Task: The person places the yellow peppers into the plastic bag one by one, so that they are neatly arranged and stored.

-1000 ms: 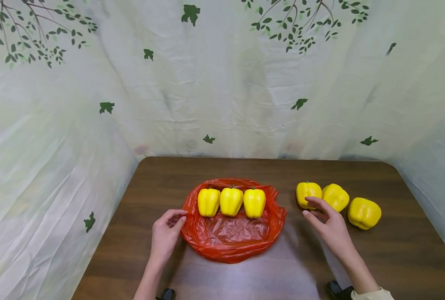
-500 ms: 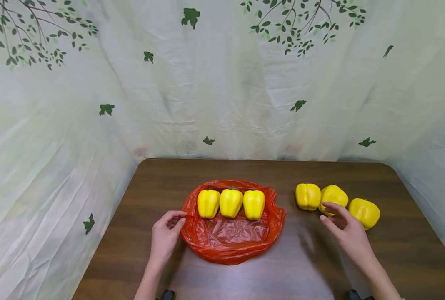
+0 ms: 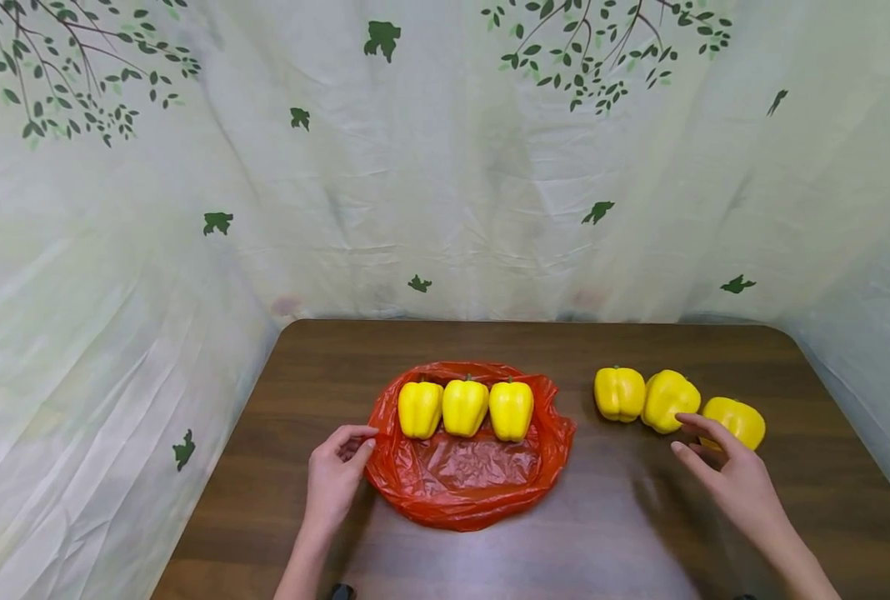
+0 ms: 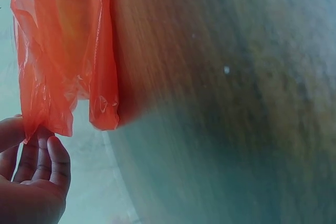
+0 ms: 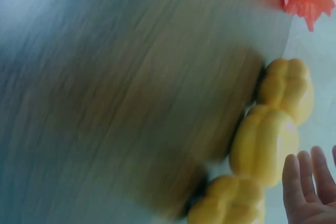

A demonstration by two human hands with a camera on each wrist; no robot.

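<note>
A red plastic bag point(image 3: 475, 504) lies with its mouth spread wide. In a row across its back half stand three yellow bell peppers point(image 3: 465, 407). My left hand point(image 3: 336, 475) pinches the bag's left edge between thumb and fingers; the left wrist view shows the thin red plastic point(image 4: 42, 93) at the fingertips. To the right, three more yellow bell peppers sit in a slanting line: one at the left point(image 3: 620, 394), one in the middle point(image 3: 671, 401) and one at the right point(image 3: 737, 421). My right hand point(image 3: 737, 479), its fingers relaxed and holding nothing, hovers by the rightmost pepper and partly covers it.
The peppers and bag are on a brown wooden table point(image 3: 430, 337) with rounded back corners. Behind it and along the sides hangs a pale cloth point(image 3: 475, 192) printed with leaves and branches.
My right hand has moved rightward, from in front of the left loose pepper past the middle one to the rightmost. My left hand stays at the bag's edge; the peppers keep their places.
</note>
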